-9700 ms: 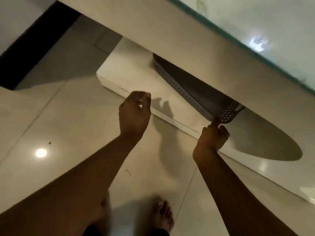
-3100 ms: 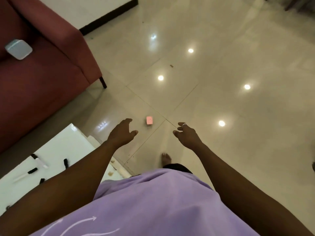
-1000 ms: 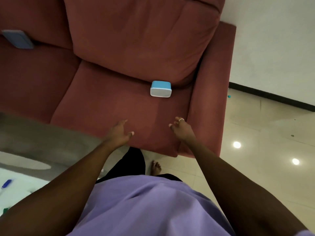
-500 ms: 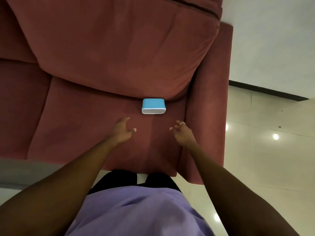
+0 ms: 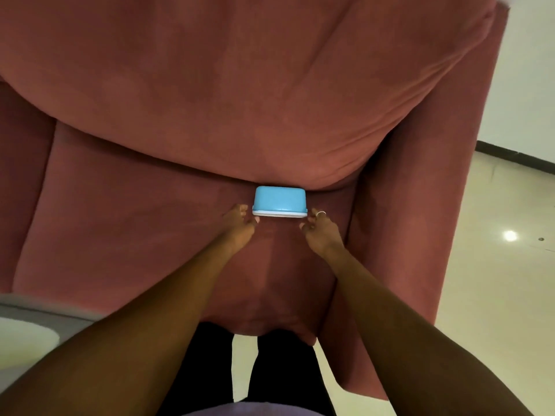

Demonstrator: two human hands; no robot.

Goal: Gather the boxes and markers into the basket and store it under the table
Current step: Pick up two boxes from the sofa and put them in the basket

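Beside box point(image 5: 279, 202), hands point(image 5: 240, 225) nearer.

The sofa point(image 5: 186, 121) is plain dusty red, with no pattern. The box point(image 5: 279, 199) on its seat is bright sky blue with a white band along its lower edge. A silver ring point(image 5: 321, 213) shows on the right hand point(image 5: 322, 232). The floor point(image 5: 498, 283) is glossy cream, the wall point(image 5: 537, 70) white with a black skirting point(image 5: 516, 153). The trousers point(image 5: 279, 367) are black, and a sliver of shirt point(image 5: 252, 411) is lilac.
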